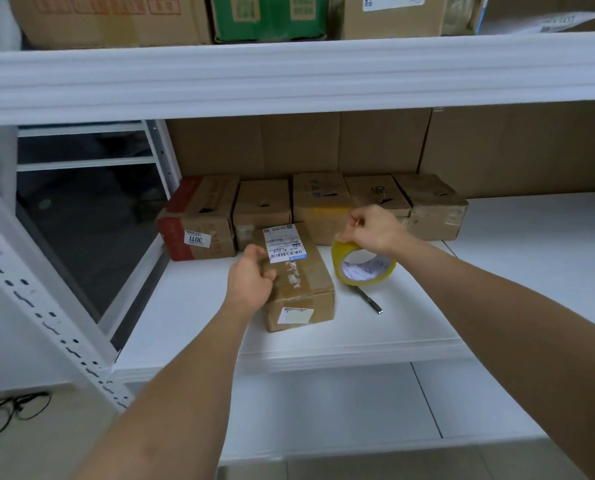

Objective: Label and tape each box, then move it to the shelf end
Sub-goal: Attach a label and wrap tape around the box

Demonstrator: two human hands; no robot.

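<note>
Head view — box (pixel 297 278) under left fingers (pixel 266 273), tape roll (pixel 363 268) right

even, bright overhead light is washing the white shelf (pixel 410 327) near its front edge; shadows are lying soft; wide-angle distortion is bending the edges; slight overall blur is softening print.
</note>
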